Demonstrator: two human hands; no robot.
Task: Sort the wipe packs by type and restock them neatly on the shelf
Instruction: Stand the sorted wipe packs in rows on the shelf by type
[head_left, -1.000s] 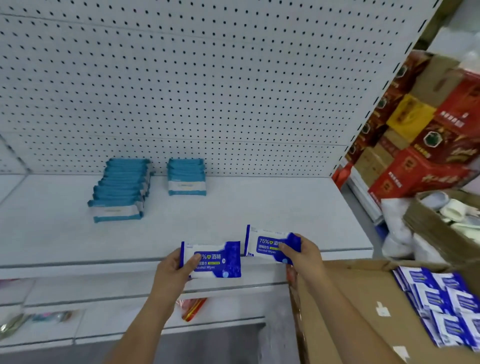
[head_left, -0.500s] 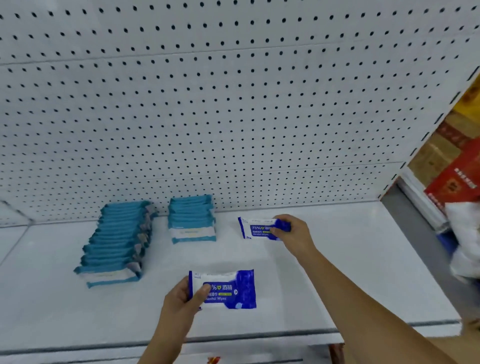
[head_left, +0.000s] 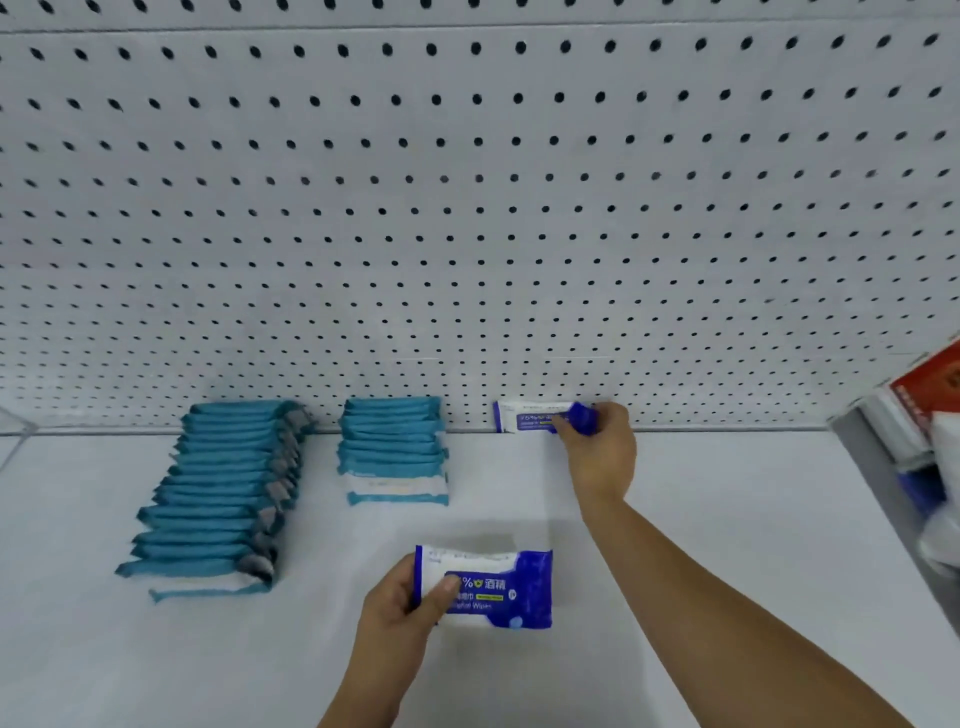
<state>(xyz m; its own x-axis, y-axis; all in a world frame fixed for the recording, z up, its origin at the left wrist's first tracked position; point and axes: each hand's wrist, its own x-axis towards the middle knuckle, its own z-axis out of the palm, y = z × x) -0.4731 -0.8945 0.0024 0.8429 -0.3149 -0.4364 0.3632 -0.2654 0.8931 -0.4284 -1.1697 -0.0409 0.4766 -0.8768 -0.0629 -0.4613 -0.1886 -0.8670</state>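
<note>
Two rows of teal wipe packs stand on the white shelf (head_left: 727, 519): a long row (head_left: 218, 499) at the left and a shorter row (head_left: 395, 452) beside it. My right hand (head_left: 602, 452) grips a dark blue and white alcohol wipe pack (head_left: 535, 418) by its right end, upright against the pegboard at the back of the shelf, right of the short teal row. My left hand (head_left: 400, 608) holds a second blue alcohol wipe pack (head_left: 493, 587) by its left end, above the front part of the shelf.
A white pegboard wall (head_left: 467, 208) backs the shelf. At the far right edge, red boxes (head_left: 930, 384) and blurred white goods sit past the shelf's end. Bare shelf surface lies right of my right arm.
My right hand has carried its blue pack from the shelf's front edge back to the pegboard. My left hand has moved its pack forward over the shelf. The view has moved closer.
</note>
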